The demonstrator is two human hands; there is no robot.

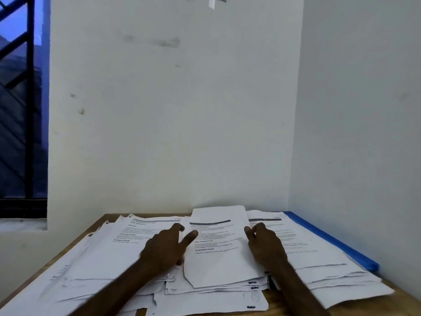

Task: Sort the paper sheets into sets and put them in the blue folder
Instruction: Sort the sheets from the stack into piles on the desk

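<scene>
- Left hand [166, 245]: fingers spread and straight on left pile [109, 258]. Forefinger tip touches left edge of middle sheet [218, 256], likely steadying it.
- Right hand [265, 244]: at same sheet's right edge. Pinching or only resting, cannot tell.
- Sheet tops centre stack, framed by both hands, probably for heading check before choosing set.
- Blue folder [330, 240]: right side by wall, under right pile [319, 261], only edge showing. Sheets not yet filed.
- Wooden surface [100, 226] carries everything.

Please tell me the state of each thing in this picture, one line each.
Left hand: fingers spread, touching middle sheet.
Right hand: at that sheet's right edge, grip unclear.
Middle sheet: lying on a stack.
Blue folder: lying flat, largely under sheets.
</scene>
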